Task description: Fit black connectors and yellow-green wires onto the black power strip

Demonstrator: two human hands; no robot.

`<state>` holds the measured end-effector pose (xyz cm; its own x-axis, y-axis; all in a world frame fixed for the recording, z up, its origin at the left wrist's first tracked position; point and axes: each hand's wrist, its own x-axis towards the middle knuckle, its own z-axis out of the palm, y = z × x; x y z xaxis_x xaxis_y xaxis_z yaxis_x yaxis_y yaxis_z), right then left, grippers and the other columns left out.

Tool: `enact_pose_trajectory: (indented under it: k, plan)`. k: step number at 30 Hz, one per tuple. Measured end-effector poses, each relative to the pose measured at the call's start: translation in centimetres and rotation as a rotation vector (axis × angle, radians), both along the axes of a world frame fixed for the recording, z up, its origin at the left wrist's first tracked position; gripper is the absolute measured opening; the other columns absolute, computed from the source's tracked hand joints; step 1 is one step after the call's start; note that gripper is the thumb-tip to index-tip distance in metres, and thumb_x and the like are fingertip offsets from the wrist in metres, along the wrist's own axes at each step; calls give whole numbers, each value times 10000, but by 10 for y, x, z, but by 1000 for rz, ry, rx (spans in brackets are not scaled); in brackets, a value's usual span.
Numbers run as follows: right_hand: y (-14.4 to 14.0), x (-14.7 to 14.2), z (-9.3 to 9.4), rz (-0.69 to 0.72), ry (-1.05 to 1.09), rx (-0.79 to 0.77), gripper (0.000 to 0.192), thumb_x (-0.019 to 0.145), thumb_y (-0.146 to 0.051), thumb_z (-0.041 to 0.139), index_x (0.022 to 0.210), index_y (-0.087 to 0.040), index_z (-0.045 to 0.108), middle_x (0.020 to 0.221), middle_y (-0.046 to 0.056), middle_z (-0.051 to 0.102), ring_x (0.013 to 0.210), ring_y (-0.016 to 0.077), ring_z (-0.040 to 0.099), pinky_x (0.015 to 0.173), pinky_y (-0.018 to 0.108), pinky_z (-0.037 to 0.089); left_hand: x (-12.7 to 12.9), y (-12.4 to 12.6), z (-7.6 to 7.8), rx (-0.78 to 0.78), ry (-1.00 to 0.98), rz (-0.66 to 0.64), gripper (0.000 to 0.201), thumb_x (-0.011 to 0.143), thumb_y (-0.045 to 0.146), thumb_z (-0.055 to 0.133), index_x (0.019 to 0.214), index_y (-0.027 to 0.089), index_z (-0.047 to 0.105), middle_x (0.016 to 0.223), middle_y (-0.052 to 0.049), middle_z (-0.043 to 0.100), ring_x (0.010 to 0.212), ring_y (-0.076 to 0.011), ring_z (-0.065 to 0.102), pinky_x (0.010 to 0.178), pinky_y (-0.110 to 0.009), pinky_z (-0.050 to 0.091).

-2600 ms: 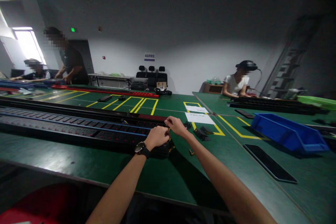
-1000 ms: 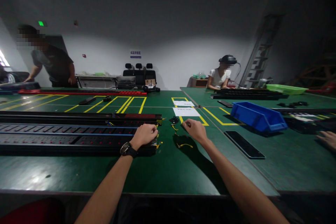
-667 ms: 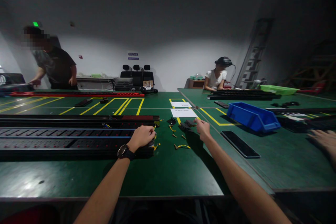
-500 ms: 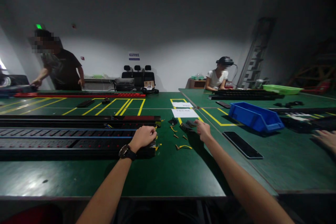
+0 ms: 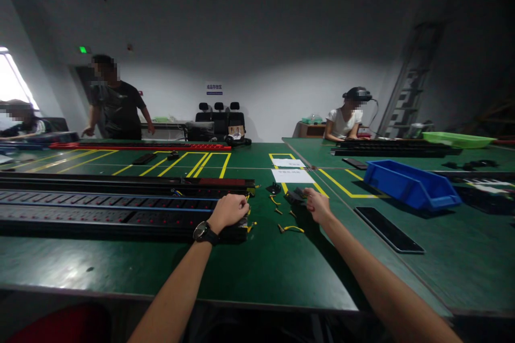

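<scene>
Before us, our left hand (image 5: 230, 211) rests on the right end of the long black socket strip (image 5: 120, 216), which runs leftward across the green table (image 5: 257, 268). Right of it lie short yellow wires (image 5: 290, 228); behind them, our right hand (image 5: 319, 204) touches small black parts (image 5: 295, 195). Farther right sits the blue plastic bin (image 5: 410, 184), a flat black panel (image 5: 388, 229) before it.

Both forearms are bare, with no sleeves in view. The left hand (image 5: 230, 211) has a black wristwatch (image 5: 204, 232) on its wrist; the right hand (image 5: 319, 206) wears nothing.
</scene>
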<state>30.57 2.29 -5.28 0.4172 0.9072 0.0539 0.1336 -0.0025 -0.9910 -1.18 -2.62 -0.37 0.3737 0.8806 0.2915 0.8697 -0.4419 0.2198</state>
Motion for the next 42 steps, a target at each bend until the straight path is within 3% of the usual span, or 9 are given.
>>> enact_pose_trajectory:
  k: [4, 16, 31, 42]
  plan:
    - [0, -2, 0, -65, 211, -38, 137, 802, -333, 584, 736, -227, 529, 487, -76, 265, 425, 111, 223, 390, 281, 214, -1, 2, -3, 10, 10, 0, 260, 942, 342, 523, 843, 228, 735, 856, -49, 766, 781, -198, 691, 665, -256, 417]
    - [6, -1, -7, -64, 370, -16, 182, 730, -276, 709, 698, -192, 551, 442, -91, 300, 375, 54, 223, 339, 188, 152, 2, -2, 2, -12, 10, 20, 270, 941, 350, 525, 859, 226, 751, 884, -58, 776, 804, -213, 705, 685, -265, 440]
    - [7, 1, -13, -43, 383, 11, 126, 678, -209, 695, 691, -183, 572, 445, -94, 329, 386, 66, 248, 320, 195, 165, 1, -2, -3, -14, 12, 32, 265, 943, 353, 526, 903, 237, 761, 917, -54, 780, 844, -217, 712, 720, -269, 480]
    - [8, 1, -14, -22, 366, -2, 123, 762, -232, 661, 680, -194, 578, 459, -67, 325, 396, 64, 231, 345, 212, 152, 1, -2, -2, -21, 10, 29, 272, 943, 349, 521, 920, 233, 766, 919, -62, 776, 827, -206, 706, 739, -266, 480]
